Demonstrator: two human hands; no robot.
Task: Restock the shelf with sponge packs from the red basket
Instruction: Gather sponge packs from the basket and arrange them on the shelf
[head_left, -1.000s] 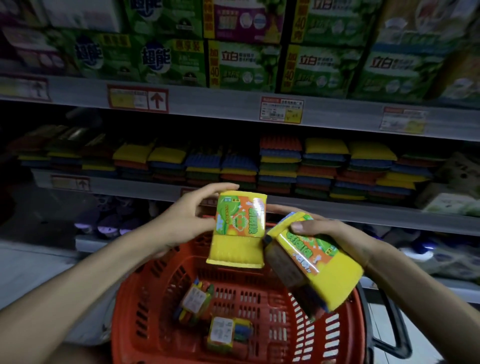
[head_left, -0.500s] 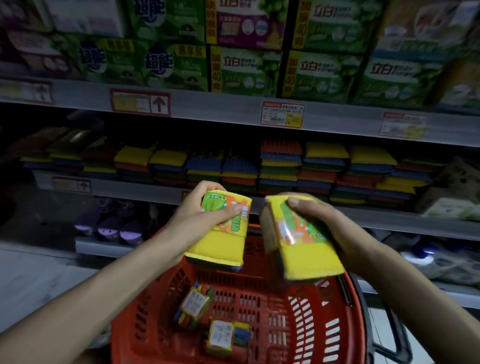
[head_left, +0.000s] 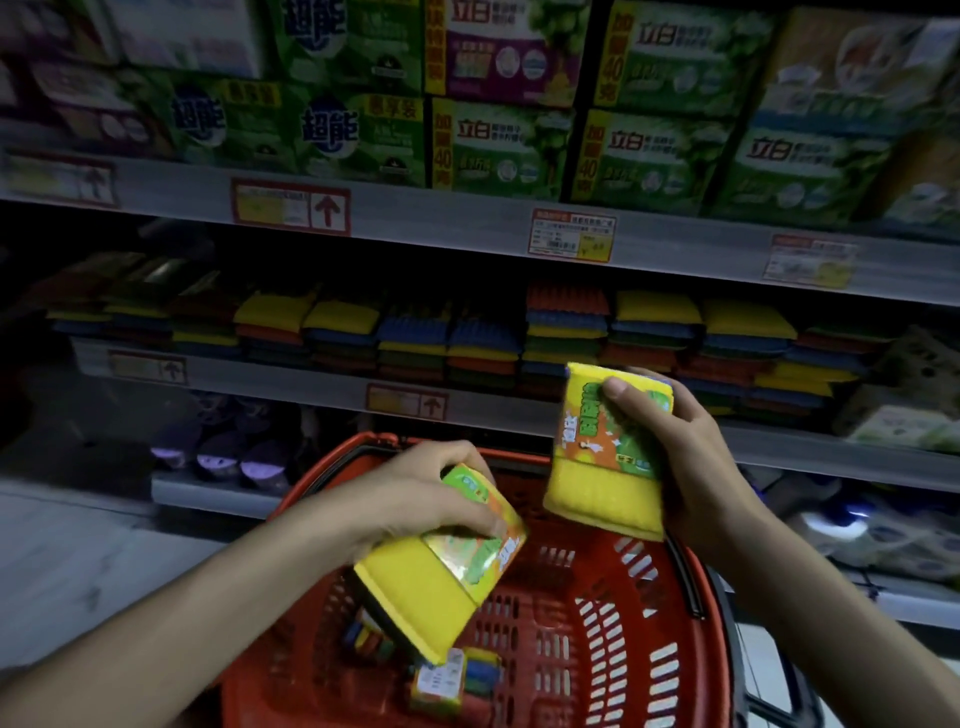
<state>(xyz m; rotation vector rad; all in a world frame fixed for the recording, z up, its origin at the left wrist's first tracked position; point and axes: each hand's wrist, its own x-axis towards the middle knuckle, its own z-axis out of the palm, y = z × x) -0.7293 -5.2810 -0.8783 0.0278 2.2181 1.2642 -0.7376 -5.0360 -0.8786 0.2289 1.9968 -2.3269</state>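
Your left sponge pack (head_left: 415, 587) and right sponge pack (head_left: 602, 496): yellow, with green-and-orange printed labels. Your basket (head_left: 597, 654) is red. Shelf stacks (head_left: 566, 332) show yellow, blue, orange and green bands; upper boxes (head_left: 498, 150) mostly green.

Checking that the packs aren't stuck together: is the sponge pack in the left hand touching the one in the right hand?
Apart. The head view shows a strip of red basket between the left-hand pack and the right-hand pack.
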